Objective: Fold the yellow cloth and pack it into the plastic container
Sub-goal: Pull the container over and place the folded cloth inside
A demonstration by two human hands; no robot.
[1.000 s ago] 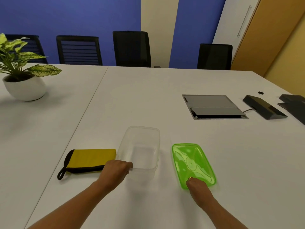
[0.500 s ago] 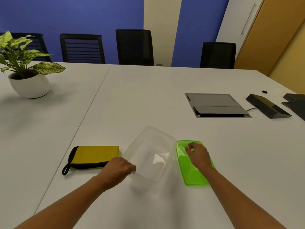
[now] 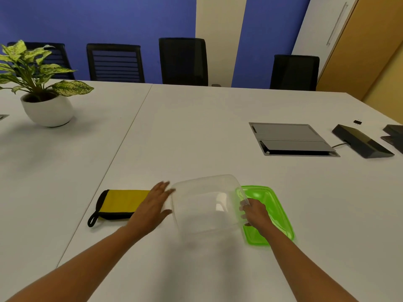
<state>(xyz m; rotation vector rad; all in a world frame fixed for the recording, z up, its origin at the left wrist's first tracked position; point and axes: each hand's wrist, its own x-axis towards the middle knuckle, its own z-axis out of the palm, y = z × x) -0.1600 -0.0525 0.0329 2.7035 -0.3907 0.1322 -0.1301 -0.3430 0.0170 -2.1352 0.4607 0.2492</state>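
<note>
The clear plastic container (image 3: pixel 207 203) is tilted up off the white table (image 3: pixel 196 127), between my two hands. My right hand (image 3: pixel 254 211) grips its right rim with curled fingers. My left hand (image 3: pixel 156 204) has straight, spread fingers beside the container's left wall, and whether it touches is unclear. The yellow cloth (image 3: pixel 118 202), folded flat with a black border and a loop, lies on the table left of the container, its right end hidden under my left hand. The green lid (image 3: pixel 270 205) lies flat to the right, partly behind the container and my right hand.
A potted plant (image 3: pixel 43 92) in a white bowl stands far left. A grey cable hatch (image 3: pixel 290 138) is set into the table at the right, with dark devices (image 3: pixel 362 141) beyond it. Black chairs (image 3: pixel 183 61) line the far edge.
My right hand left the green lid and took hold of the container's right rim. My left hand let go of the rim and opened. The container tilted and shifted right, over the lid's edge.
</note>
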